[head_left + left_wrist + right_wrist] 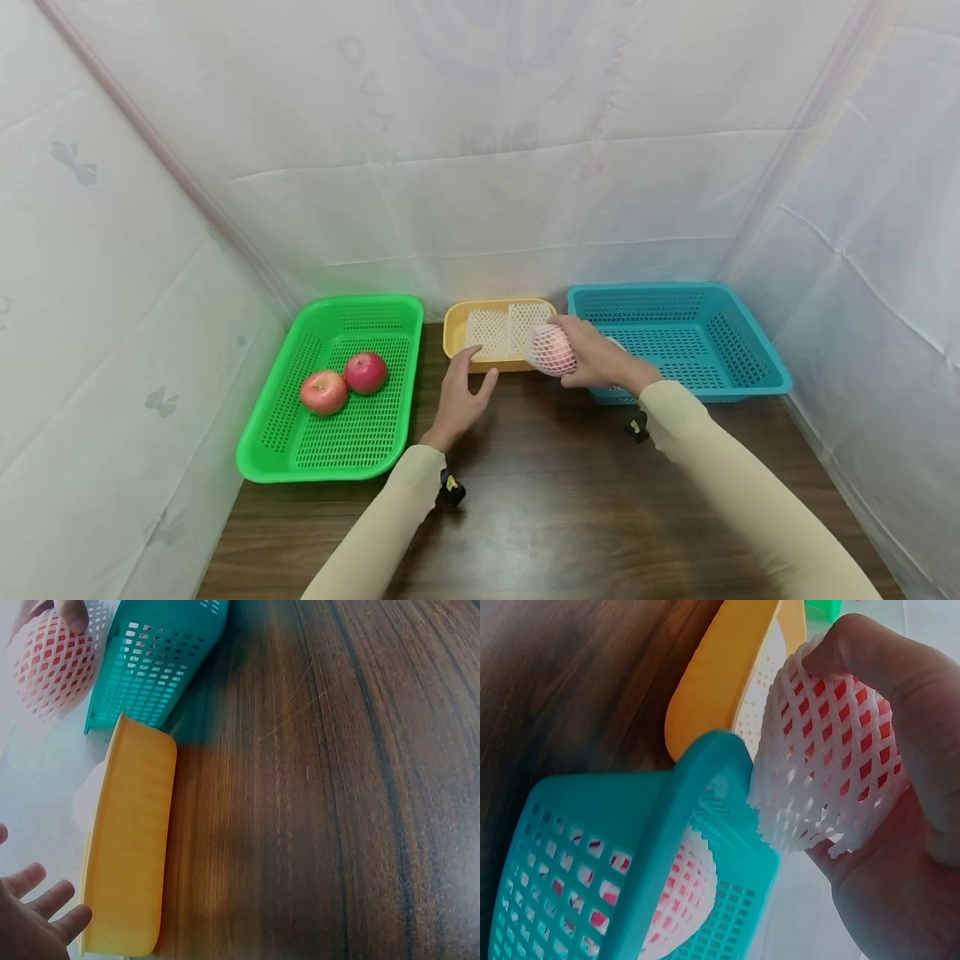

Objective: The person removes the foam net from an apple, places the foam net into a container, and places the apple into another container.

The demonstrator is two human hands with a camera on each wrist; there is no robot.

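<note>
An apple in a white foam net sleeve is gripped by my right hand, above the gap between the yellow tray and the blue basket. In the right wrist view, thumb and fingers curve round the netted apple. My left hand holds nothing, its fingers spread at the near edge of the yellow tray. Flat white foam nets lie in that tray. Inside the blue basket, a second netted apple shows in the right wrist view; my right hand mostly hides it in the head view.
At the left stands a green basket with two bare apples, one red and yellow and one deeper red. All containers stand on a dark wooden table. White sheeting hangs behind and at both sides.
</note>
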